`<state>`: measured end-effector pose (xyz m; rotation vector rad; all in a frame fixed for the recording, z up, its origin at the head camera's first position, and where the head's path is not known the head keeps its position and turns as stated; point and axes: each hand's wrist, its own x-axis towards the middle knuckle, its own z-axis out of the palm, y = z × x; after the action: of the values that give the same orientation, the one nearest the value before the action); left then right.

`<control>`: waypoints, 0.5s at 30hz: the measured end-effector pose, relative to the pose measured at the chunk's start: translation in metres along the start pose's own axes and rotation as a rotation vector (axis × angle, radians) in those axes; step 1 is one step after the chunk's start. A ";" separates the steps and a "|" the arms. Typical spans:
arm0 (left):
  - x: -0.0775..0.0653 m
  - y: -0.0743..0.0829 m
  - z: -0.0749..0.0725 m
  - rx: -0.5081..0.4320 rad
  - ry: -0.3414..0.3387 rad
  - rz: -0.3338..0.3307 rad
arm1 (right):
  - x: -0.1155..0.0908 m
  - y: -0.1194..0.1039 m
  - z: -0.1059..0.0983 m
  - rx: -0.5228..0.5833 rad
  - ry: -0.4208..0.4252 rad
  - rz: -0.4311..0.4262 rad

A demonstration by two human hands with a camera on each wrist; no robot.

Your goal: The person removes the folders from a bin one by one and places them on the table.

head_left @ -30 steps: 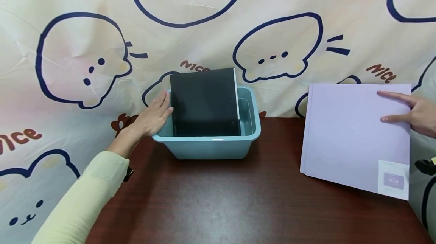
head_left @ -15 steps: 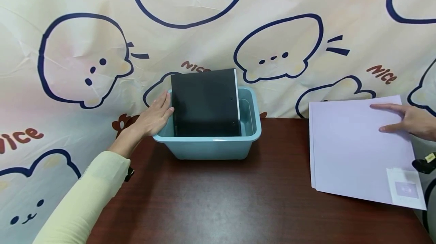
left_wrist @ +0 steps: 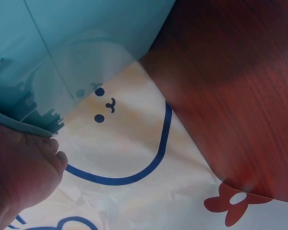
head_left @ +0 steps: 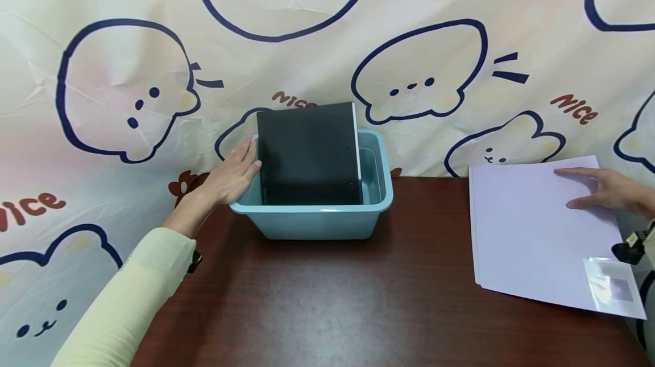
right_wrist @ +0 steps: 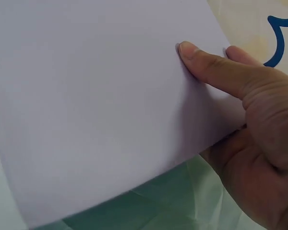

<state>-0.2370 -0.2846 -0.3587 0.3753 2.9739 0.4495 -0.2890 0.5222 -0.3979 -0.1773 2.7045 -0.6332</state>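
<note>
My left hand [head_left: 230,176] rests at the left rim of a light blue plastic bin [head_left: 312,225], its fingers straight along the edge. In the left wrist view the left hand [left_wrist: 24,167] is right at the rim of the bin [left_wrist: 110,28]. A square black folder [head_left: 309,156] stands tilted inside the bin, its lower end hidden behind the front wall. On the right, my right hand [head_left: 604,188] holds a large lavender folder [head_left: 537,230] by its edge. The right wrist view shows the thumb [right_wrist: 206,64] lying across the folder [right_wrist: 96,105].
A dark brown wooden table [head_left: 327,304] lies under the bin. Behind it hangs a cream cloth [head_left: 317,71] printed with blue-outlined cartoon animals. A white label [head_left: 614,287] sits at the lavender folder's lower right corner.
My right hand and the lavender folder have come down and slightly right, uncovering more of the cloth print behind. My left hand, the bin and the black folder look the same.
</note>
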 end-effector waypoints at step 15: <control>-0.001 -0.001 0.001 0.002 -0.003 -0.004 | 0.010 0.004 0.015 -0.221 0.059 -0.003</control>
<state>-0.2359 -0.2854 -0.3597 0.3699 2.9716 0.4451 -0.2929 0.5176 -0.4150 -0.2214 2.8284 -0.3432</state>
